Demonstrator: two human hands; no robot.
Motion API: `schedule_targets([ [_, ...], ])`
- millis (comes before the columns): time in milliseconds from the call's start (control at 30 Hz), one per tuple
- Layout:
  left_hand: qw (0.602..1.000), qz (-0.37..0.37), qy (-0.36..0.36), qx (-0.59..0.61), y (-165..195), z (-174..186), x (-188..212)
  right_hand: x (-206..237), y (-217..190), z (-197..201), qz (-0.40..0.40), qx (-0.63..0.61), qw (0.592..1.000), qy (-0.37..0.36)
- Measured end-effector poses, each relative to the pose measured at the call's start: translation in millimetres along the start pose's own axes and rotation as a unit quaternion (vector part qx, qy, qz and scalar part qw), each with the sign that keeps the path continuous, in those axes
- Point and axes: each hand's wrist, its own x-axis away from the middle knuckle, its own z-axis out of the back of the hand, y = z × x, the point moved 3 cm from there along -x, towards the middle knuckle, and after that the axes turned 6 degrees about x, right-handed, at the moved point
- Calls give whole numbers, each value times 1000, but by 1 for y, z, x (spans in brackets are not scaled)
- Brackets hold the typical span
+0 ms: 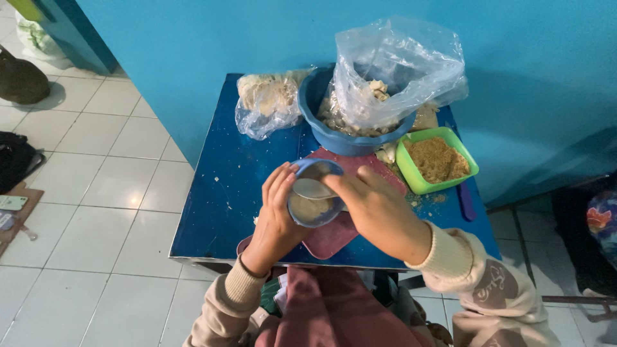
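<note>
Above a maroon tray (pixel 331 238) on the blue tabletop (pixel 218 193), small blue cup (pixel 315 193) of pale filling, left hand (pixel 276 215) wrapped around it, right hand (pixel 376 205) apparently pressing a spoon (pixel 313 188) inside, blue basin (pixel 350 138) and green tub (pixel 437 160) beyond.

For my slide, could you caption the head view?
Left hand holds a small blue cup while right hand works a spoon inside it.

I see a home food-prep corner: white tiled floor (pixel 96 212) at left, blue wall (pixel 225 38) across the top, small blue bench (pixel 218 212) at centre.
</note>
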Motion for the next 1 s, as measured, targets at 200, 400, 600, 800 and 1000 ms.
schedule_targets([
  [200, 1000, 0, -6, 4, -1, -5, 2, 1, -2, 6, 47, -115, 992, 7],
  [400, 999, -25, -39, -4, 3, -6, 5, 0, 3, 7, 11, -127, 991, -29],
  [600, 995, -17, -99, -8, 1, -4, 8, 3, -6, 3, -19, -24, 993, -111],
  [800, 997, -51, -53, 19, -2, -5, 11, 9, -24, 5, 83, 35, 995, -36],
  [1000, 996, -37, -72, 26, -3, -15, 14, 12, -24, 14, 45, 75, 995, -38],
])
